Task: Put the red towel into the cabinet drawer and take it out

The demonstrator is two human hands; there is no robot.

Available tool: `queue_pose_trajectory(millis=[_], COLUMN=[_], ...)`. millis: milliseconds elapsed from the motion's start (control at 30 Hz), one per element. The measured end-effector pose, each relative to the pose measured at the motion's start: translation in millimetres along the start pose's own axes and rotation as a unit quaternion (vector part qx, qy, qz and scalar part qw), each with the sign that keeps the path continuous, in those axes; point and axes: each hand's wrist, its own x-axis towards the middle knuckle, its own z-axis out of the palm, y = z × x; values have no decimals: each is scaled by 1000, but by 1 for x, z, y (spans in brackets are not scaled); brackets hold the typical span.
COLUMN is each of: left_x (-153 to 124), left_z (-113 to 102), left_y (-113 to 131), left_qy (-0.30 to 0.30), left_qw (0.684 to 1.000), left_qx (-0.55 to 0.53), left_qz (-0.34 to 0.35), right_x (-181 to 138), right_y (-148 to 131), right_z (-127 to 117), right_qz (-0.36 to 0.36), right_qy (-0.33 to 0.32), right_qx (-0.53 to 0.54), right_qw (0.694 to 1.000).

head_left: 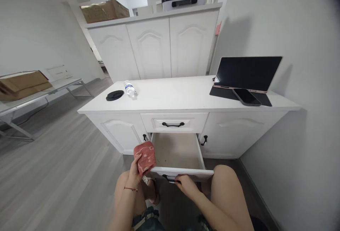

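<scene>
My left hand point(135, 170) holds a folded red cloth point(145, 156) with pale markings, just left of the pulled-out lower drawer point(183, 149). The fingers are wrapped round the cloth's lower left edge. On the drawer's front, my right hand point(186, 185) grips the right end of the black drawer handle point(168, 179). Inside the drawer the bottom is bare apart from tiny specks. Above it, the upper drawer point(174, 123) is closed, its black handle facing me.
On the white cabinet top point(170, 94) lie a plastic bottle point(130, 89), black round mats point(114, 95), a phone point(246, 97) and a propped tablet point(248, 73). My knees flank the drawer. A wall point(300, 146) rises at right; a cardboard box point(23, 84) sits on a table at left.
</scene>
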Motion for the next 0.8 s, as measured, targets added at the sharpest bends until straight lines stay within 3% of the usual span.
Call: queue_pose_trajectory(millis=[233,633,800], left_x=[-2,-4,-10], left_z=[2,4,12], left_y=[1,-4,-6], left_qy=[5,-48,-39], left_qw=[1000,999,999], left_qx=[14,0,30], left_qz=[-14,-5,1], right_x=[0,0,0], right_y=[-4,-8,-16], right_z=[0,-2,-6], right_qz=[4,16,59], right_qy=[7,5,-12], right_qx=[-6,-20,-33], right_qw=[1000,1000,998])
